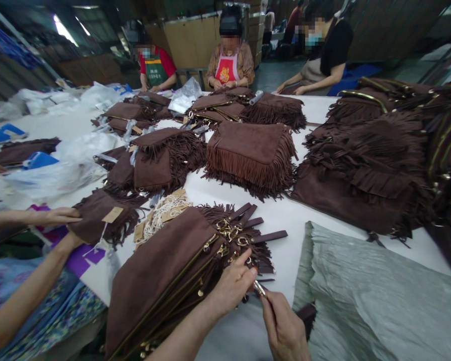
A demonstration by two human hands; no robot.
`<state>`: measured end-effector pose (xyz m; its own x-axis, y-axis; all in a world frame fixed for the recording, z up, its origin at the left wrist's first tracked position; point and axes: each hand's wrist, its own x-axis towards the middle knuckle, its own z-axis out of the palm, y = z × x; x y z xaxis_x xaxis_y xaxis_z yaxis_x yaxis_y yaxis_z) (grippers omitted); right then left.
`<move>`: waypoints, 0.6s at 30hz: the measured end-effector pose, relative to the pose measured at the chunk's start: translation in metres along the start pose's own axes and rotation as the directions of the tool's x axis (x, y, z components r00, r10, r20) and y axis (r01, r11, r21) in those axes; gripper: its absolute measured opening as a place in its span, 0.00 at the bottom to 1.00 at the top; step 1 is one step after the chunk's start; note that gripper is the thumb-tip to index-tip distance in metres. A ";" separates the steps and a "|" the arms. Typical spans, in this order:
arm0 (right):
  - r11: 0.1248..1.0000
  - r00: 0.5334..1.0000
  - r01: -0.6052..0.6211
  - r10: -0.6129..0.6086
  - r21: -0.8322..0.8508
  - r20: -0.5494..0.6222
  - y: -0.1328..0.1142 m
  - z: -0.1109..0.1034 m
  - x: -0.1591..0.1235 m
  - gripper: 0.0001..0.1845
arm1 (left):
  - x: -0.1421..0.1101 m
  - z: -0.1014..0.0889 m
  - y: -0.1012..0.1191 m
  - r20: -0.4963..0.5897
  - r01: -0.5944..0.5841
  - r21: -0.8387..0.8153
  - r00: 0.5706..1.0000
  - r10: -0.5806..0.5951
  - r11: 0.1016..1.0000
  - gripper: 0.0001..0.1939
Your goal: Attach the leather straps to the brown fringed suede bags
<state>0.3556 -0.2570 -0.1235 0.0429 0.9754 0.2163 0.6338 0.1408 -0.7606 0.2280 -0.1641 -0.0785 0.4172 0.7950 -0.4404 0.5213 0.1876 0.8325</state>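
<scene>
In the head view, the front bag stack (pixel 161 255) lies on the counter (pixel 285 213). At the stack's clasp end, the right hand's (pixel 285 323) fingers grip a slim metal tool (pixel 260 289). The left hand (pixel 231 283) is beside the clasps (pixel 231 233), index finger extended; whether it grips anything cannot be determined. Stringed tags (pixel 167 210) lie behind the stack.

This is a bag workshop, shown by the white surface (pixel 281 213) under the fingers (pixel 243 257), heaps of matching brown fringed bags (pixel 248 143) ahead and to their right, plastic wrapping (pixel 65 173) to their left, and aproned workers (pixel 230 70) beyond.
</scene>
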 end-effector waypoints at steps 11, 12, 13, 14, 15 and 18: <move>0.992 0.995 0.091 -0.088 -0.088 0.039 -0.005 0.014 0.000 0.18 | 0.002 -0.001 0.000 0.041 -0.032 0.173 0.999 0.025 0.984 0.15; 0.988 0.994 0.103 -0.099 -0.118 0.038 -0.006 0.014 0.002 0.17 | 0.002 0.000 -0.001 0.043 -0.035 0.187 0.999 0.028 0.982 0.15; 0.981 0.993 0.120 -0.117 -0.155 0.029 -0.006 0.015 0.004 0.16 | 0.002 0.000 -0.001 0.040 -0.036 0.197 0.999 0.028 0.980 0.15; 0.971 0.991 0.136 -0.135 -0.196 0.017 -0.007 0.016 0.006 0.15 | 0.002 0.001 -0.002 0.034 -0.035 0.203 0.999 0.028 0.978 0.15; 0.960 0.988 0.150 -0.153 -0.235 0.006 -0.008 0.017 0.007 0.15 | 0.002 0.002 -0.003 0.027 -0.034 0.208 0.999 0.029 0.978 0.15; 0.943 0.986 0.158 -0.165 -0.292 0.000 -0.010 0.021 0.011 0.14 | 0.002 0.003 -0.005 0.005 -0.045 0.210 0.999 0.045 0.977 0.15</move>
<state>0.3336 -0.2444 -0.1261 -0.0624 0.9387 0.3391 0.8299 0.2375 -0.5048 0.2288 -0.1647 -0.0843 0.4439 0.7998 -0.4039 0.6467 0.0261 0.7623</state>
